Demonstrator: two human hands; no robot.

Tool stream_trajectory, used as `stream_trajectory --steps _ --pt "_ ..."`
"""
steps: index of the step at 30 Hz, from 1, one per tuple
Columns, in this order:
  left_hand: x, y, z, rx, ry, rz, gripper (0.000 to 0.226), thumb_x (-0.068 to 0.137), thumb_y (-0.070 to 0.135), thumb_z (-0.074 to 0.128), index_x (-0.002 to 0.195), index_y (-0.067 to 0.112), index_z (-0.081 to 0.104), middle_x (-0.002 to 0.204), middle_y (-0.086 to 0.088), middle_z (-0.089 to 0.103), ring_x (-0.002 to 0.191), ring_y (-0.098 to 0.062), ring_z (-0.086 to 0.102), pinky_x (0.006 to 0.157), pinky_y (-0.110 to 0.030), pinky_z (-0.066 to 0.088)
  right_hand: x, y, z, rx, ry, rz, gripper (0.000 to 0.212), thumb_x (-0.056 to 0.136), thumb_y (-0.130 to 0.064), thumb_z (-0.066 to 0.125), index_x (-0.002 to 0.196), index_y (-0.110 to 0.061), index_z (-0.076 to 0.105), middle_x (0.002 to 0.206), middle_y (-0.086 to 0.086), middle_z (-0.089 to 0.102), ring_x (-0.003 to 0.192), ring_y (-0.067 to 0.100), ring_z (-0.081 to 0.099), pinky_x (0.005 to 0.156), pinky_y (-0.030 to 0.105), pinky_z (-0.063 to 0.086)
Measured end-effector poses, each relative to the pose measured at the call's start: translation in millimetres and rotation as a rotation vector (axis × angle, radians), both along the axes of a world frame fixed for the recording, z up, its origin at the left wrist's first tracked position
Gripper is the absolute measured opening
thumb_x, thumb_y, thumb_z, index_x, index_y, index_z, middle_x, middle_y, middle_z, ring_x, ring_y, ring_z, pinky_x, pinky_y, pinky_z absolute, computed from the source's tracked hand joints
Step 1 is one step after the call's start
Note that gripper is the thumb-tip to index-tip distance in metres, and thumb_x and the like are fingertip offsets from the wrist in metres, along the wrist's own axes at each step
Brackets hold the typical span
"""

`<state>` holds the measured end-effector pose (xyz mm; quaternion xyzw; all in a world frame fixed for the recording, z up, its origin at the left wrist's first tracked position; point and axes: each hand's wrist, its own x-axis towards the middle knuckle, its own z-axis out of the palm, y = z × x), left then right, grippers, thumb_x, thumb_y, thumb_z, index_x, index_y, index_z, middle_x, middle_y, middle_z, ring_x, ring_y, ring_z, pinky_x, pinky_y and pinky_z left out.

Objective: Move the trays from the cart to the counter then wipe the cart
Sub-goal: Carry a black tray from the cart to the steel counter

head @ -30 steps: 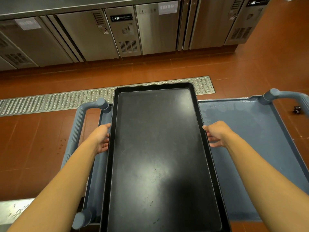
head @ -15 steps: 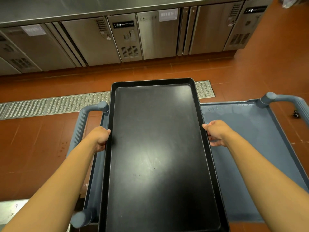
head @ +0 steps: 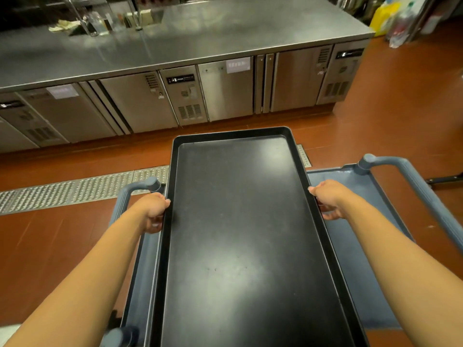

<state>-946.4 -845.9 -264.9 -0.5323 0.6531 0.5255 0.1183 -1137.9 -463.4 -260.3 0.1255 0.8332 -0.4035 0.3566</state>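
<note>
Tray (head: 245, 221) gripped by left hand (head: 154, 211) and right hand (head: 328, 199) — above blue cart (head: 355, 234), steel counter (head: 200, 38), red floor (head: 50, 246)

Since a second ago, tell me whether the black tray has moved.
Yes. The black tray has moved forward toward the counter; its far end now passes the floor drain grate.

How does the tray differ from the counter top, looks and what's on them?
The tray is black and matte with a raised rim; the counter is bare steel, flat-edged and shiny. The tray is held up by the left hand and right hand above the cart; the counter stands on steel cabinets. The tray is empty; the counter has clutter at its far left. Both are rectangular, with scuffed, reflective surfaces.
</note>
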Motion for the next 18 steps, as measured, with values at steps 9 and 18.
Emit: stream_trajectory --steps 9,18 --pt "-33.2 93.3 34.3 0.005 -0.01 -0.269 0.02 0.109 0.021 0.043 0.091 0.016 0.049 0.087 -0.01 0.049 0.079 -0.022 0.046 0.068 -0.036 0.042 38.6 117.0 44.1 0.051 0.047 -0.181 0.021 0.106 -0.027 0.054 0.092 -0.012 0.055 0.07 0.005 0.05 0.063 0.019 0.047 0.06 0.032 0.047" --pt "-54.3 208.6 76.5 0.025 0.06 -0.598 0.015 0.107 0.019 0.048 0.097 0.011 0.056 0.098 -0.014 0.054 0.087 -0.024 0.05 0.083 -0.042 0.041 143.6 245.0 97.1 0.066 0.106 -0.453 0.014 0.107 -0.021 0.052 0.099 -0.01 0.056 0.067 0.006 0.047 0.055 0.016 0.042 0.055 0.028 0.042"
